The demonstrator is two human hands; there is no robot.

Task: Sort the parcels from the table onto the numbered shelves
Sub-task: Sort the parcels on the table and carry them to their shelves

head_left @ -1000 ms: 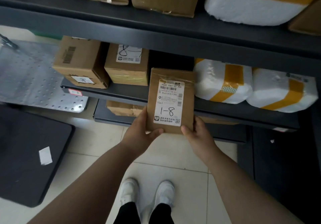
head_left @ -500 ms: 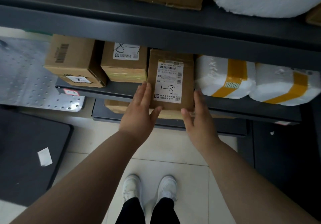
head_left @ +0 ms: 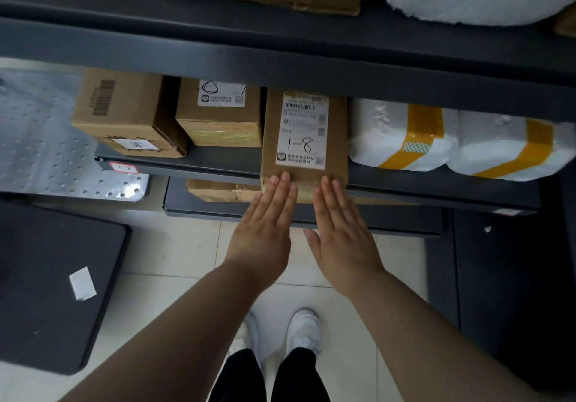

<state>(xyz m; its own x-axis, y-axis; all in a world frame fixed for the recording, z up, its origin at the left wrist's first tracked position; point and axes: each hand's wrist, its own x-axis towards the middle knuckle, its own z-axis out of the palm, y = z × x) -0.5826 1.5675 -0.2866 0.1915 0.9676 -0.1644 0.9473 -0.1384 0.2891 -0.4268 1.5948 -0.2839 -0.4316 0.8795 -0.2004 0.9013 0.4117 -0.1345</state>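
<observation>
Parcel [head_left: 304,139] marked 1-8: on shelf [head_left: 436,188] between box [head_left: 219,115] and white bundle [head_left: 402,136], near end overhanging; left hand [head_left: 265,230], right hand [head_left: 339,233], fingers straight, pressed together, touching that end, likely to push it home.

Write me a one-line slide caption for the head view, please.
Left hand and right hand press the 1-8 parcel onto the shelf.

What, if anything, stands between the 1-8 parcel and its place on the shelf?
Nothing visible. The 1-8 parcel already lies on the shelf between a cardboard box and a white bag; the space behind it is hidden.
</observation>
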